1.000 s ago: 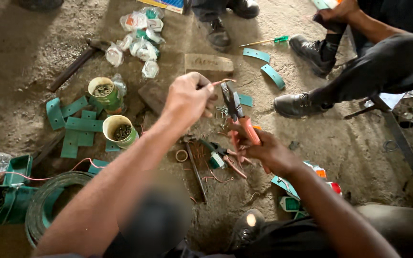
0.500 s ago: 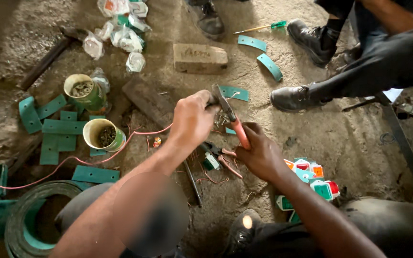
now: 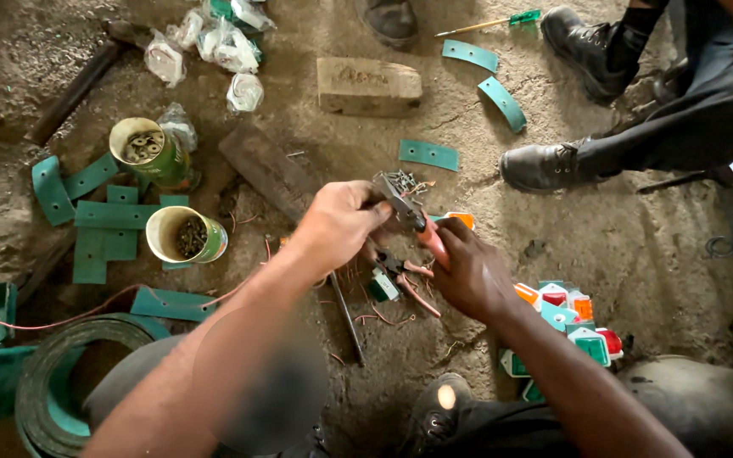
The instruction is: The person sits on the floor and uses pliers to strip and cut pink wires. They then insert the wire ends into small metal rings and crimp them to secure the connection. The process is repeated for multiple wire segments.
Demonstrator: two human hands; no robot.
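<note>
A pair of red-handled pliers point(image 3: 413, 220) is gripped by the right hand point(image 3: 471, 270), while its metal head is pinched by the left hand point(image 3: 341, 222), perhaps over a thin wire. Below them, loose copper wire scraps point(image 3: 383, 297) are scattered on the dirt floor point(image 3: 638, 246). Two cans point(image 3: 181, 235) of screws are seen among green strips point(image 3: 112, 214) at the left.
</note>
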